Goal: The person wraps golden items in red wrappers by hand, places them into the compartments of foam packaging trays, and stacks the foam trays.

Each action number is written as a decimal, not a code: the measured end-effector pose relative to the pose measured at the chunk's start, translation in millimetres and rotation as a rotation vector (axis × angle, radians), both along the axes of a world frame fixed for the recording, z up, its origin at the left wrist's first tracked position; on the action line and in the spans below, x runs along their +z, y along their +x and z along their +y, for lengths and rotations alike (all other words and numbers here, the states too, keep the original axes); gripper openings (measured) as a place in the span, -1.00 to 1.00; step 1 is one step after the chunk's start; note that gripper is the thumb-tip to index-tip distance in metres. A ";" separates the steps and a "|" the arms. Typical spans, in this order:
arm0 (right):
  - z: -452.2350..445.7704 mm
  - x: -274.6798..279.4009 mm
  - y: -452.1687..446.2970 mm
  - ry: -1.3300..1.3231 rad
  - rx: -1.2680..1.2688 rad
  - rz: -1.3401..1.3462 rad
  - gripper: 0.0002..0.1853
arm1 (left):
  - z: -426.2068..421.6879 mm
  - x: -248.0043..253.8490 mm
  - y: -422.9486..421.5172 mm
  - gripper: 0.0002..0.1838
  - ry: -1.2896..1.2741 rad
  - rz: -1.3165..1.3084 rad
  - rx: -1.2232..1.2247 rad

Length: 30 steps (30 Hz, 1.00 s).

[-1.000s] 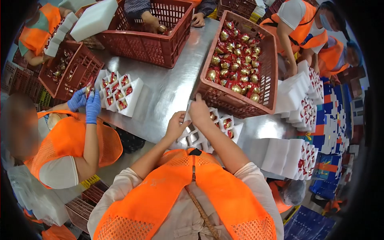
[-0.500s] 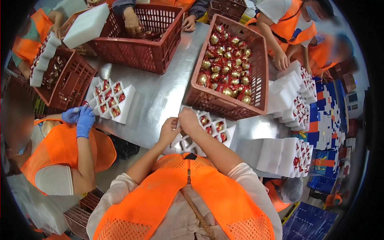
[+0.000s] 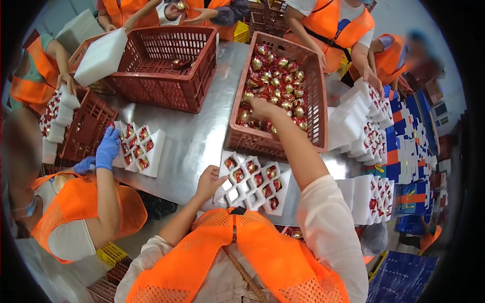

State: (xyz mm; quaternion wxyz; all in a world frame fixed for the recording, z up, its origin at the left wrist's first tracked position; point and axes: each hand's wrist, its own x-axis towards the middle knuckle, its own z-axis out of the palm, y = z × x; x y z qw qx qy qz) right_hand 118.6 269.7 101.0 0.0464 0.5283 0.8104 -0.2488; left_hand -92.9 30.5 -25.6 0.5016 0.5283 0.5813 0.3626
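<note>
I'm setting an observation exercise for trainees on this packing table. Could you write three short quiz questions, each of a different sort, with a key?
1. Multiple choice: where is the camera wearer's right hand?
A) on the orange vest
B) in the red-brown crate, among the wrapped balls
C) behind the wearer's back

2. True or false: the white foam tray at the wearer's left hand has both filled and empty pockets.

3. Fill in the missing word: the co-worker at the picture's left edge, beside the table, wears ____ gloves.

Key: 1. B; 2. True; 3. blue.
</note>
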 end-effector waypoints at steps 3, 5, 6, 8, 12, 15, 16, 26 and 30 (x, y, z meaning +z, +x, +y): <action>-2.2 -5.6 -5.7 -0.124 -0.031 -0.029 -0.25 | -1.2 0.2 -1.6 -0.51 -0.047 -0.046 0.006; -2.9 19.4 -3.1 -0.055 0.039 0.030 -0.30 | -6.2 2.1 0.3 -0.51 -0.073 -0.056 0.025; -12.2 30.8 -1.0 0.082 -0.106 0.152 -0.36 | -10.9 5.9 2.2 -0.52 0.132 0.076 0.090; -29.1 56.0 14.7 0.255 -0.326 0.291 -0.38 | -15.0 21.5 2.8 -0.54 0.340 0.207 0.154; -92.9 96.0 44.0 0.122 -0.602 1.125 -0.53 | -12.7 90.3 5.3 -0.57 0.286 0.142 0.099; -157.3 91.0 49.7 -0.096 -0.629 1.362 -0.57 | -5.9 138.6 25.8 -0.53 0.087 -0.603 0.002; -177.2 82.8 45.0 -0.152 -0.612 1.457 -0.54 | -3.8 161.7 33.2 -0.54 0.049 -0.755 -0.022; -286.9 32.3 -10.9 -0.627 -0.796 1.788 -0.63 | -29.0 146.1 49.4 -0.56 -0.141 -0.740 -0.143; -292.9 -11.2 -23.5 -0.294 -0.793 1.570 -0.67 | -43.2 145.0 46.8 -0.59 -0.163 -0.791 -0.018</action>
